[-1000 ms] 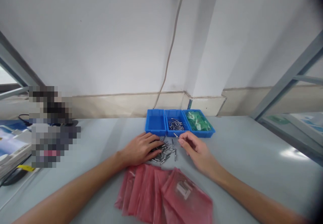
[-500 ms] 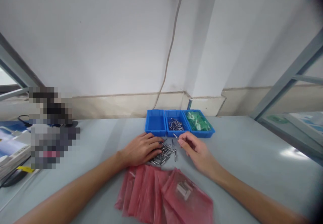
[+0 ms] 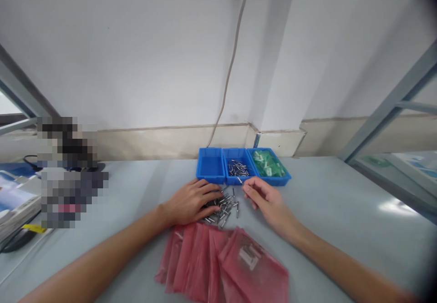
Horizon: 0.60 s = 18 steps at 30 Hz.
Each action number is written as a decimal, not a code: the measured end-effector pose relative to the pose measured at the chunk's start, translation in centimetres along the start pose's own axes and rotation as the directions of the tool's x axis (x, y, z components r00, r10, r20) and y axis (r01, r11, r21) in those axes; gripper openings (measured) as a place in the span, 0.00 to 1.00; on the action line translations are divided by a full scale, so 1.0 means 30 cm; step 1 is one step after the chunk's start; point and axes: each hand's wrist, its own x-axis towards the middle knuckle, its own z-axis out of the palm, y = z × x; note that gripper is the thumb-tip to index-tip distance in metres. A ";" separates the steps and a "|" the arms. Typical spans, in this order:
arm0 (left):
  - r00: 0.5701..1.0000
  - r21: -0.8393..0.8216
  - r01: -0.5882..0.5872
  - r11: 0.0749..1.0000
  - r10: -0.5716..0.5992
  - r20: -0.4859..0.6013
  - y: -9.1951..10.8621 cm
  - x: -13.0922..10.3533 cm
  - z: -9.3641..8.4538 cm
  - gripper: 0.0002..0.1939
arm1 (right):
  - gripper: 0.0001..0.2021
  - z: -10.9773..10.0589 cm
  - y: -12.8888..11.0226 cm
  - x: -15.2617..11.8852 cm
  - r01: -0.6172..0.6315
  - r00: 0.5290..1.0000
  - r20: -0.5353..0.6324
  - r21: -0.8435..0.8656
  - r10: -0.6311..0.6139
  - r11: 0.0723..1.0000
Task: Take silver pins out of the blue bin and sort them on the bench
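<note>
My left hand (image 3: pixel 195 201) lies palm down with its fingers spread over the left side of a pile of small metal pins (image 3: pixel 225 206) on the table. Part of the pile is hidden under those fingers. To the right, my right hand (image 3: pixel 262 198) pinches one small metal pin (image 3: pixel 240 180) between thumb and fingertips, its end pointing up and left. That hand is just in front of the middle blue bin (image 3: pixel 238 154), which contains many similar pins (image 3: pixel 238 168). Nearer to me, red translucent bags (image 3: pixel 198 262) lie overlapped; pale and metal pieces show through the rightmost one.
A blue bin (image 3: pixel 210 176) with a bare floor stands at the left of the row. The right bin (image 3: pixel 286 178) contains green bags with white pieces (image 3: pixel 268 163). A blurred-out person (image 3: pixel 68 180) and cables are at the far left. A wall (image 3: pixel 153 66) rises behind.
My right hand has shifted slightly with the pin, which now tilts a little higher near the middle bin. A pin at the pile's near edge has moved. My left hand stays almost in place.
</note>
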 end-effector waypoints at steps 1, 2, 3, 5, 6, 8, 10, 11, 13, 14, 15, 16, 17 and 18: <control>1.000 0.004 0.002 1.000 -0.002 -0.002 0.001 0.000 0.000 0.22 | 0.15 -0.001 -0.001 -0.001 -0.009 1.000 -0.003 0.004 0.009 1.000; 1.000 0.010 0.005 1.000 -0.005 -0.001 0.001 0.001 -0.001 0.22 | 0.15 -0.002 -0.003 -0.001 -0.016 1.000 -0.004 0.007 0.016 1.000; 1.000 0.015 0.007 1.000 -0.007 0.001 0.002 0.001 -0.001 0.22 | 0.15 -0.002 -0.005 -0.003 -0.018 1.000 -0.004 0.009 0.018 1.000; 1.000 0.024 0.013 1.000 -0.014 0.006 0.003 0.002 -0.001 0.22 | 0.15 -0.003 -0.008 -0.004 -0.020 1.000 0.000 0.012 0.020 1.000; 1.000 0.026 0.016 1.000 -0.016 0.006 0.003 0.002 -0.001 0.22 | 0.15 -0.003 -0.009 -0.004 -0.022 1.000 0.001 0.014 0.022 1.000; 1.000 0.028 0.015 0.999 -0.015 0.002 0.003 0.003 0.001 0.22 | 0.16 -0.003 -0.009 -0.003 -0.027 1.000 0.002 0.015 0.027 1.000; 1.000 0.031 0.013 0.999 -0.013 -0.008 0.002 0.003 0.003 0.22 | 0.16 -0.004 -0.009 -0.002 -0.028 1.000 0.003 0.012 0.028 1.000; 1.000 0.033 0.012 0.999 -0.011 -0.013 0.001 0.002 0.004 0.22 | 0.16 -0.004 -0.008 -0.002 -0.027 1.000 0.003 0.010 0.027 1.000; 1.000 0.032 0.010 0.999 -0.009 -0.022 0.000 0.001 0.005 0.22 | 0.15 -0.005 -0.006 -0.001 -0.026 1.000 0.002 0.002 0.026 1.000; 1.000 0.031 0.009 0.999 -0.009 -0.023 -0.001 0.001 0.006 0.22 | 0.15 -0.006 -0.005 -0.002 -0.027 1.000 0.001 -0.003 0.027 1.000; 1.000 0.030 0.009 0.999 -0.008 -0.023 -0.001 0.000 0.006 0.22 | 0.15 -0.006 -0.003 -0.002 -0.029 1.000 0.000 -0.006 0.029 1.000; 1.000 0.030 0.010 0.999 -0.009 -0.024 -0.001 0.000 0.006 0.23 | 0.15 -0.006 -0.001 -0.001 -0.031 1.000 -0.002 -0.007 0.031 0.999; 1.000 0.030 0.010 0.999 -0.010 -0.024 -0.002 0.000 0.007 0.23 | 0.15 -0.006 0.001 -0.001 -0.032 0.999 -0.003 -0.006 0.032 0.999; 1.000 0.030 0.011 0.999 -0.011 -0.023 -0.002 -0.001 0.007 0.22 | 0.15 -0.006 0.002 -0.001 -0.032 0.999 -0.002 -0.004 0.032 0.999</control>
